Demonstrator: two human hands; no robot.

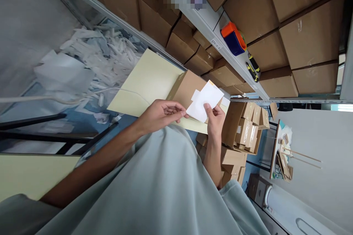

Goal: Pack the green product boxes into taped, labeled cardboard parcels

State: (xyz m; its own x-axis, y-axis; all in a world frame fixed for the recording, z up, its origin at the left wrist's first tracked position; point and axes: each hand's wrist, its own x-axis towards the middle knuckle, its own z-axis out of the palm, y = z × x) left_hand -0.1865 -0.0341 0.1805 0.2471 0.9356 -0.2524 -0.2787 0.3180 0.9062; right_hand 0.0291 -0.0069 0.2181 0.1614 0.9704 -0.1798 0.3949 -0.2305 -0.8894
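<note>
My right hand grips a small white paper sheet, its thumb lying on the front. One corner of the sheet carries an orange patch. At the sheet's lower left corner, my left hand is closed in a pinch, thumb and forefinger together at the paper's edge. Behind the sheet a brown cardboard box rests on a pale yellow tabletop. A white patch, perhaps a label, shows on the box and is partly covered by the sheet.
Metal shelving with many cardboard boxes rises ahead. On it sit an orange and blue tape dispenser and yellow-black cutters. A white cable crosses the left side above scrap paper. More cartons stand right.
</note>
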